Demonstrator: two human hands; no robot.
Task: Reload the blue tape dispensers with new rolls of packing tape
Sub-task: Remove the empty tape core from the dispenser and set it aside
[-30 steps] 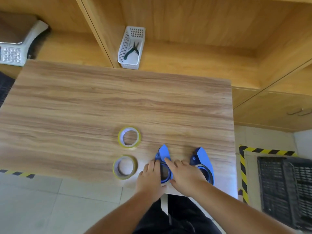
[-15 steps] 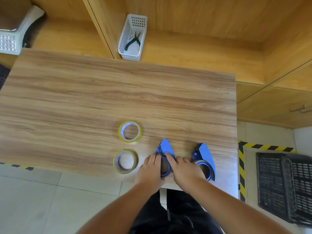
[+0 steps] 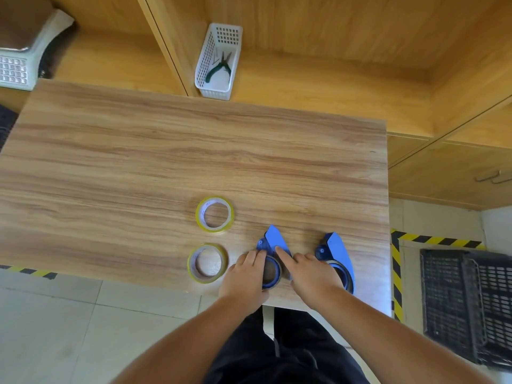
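Observation:
Two blue tape dispensers stand near the front edge of the wooden table (image 3: pixel 138 162). My left hand (image 3: pixel 243 275) grips the left side of the left dispenser (image 3: pixel 270 242), and my right hand (image 3: pixel 313 273) holds its right side with the index finger lying on its blue cover. The right dispenser (image 3: pixel 336 253) stands untouched just right of my right hand. Two yellowish rolls of packing tape lie flat to the left: the far roll (image 3: pixel 214 214) and the near roll (image 3: pixel 207 263), the near one close to my left hand.
A white perforated basket (image 3: pixel 219 62) with green-handled pliers sits on the shelf behind the table. A white scale (image 3: pixel 19 59) is at the far left. A black crate (image 3: pixel 468 303) stands on the floor right of the table, by yellow-black floor tape.
Both hands stay on the left dispenser. My right index finger has slid a little forward along its blue cover. The view has shifted slightly.

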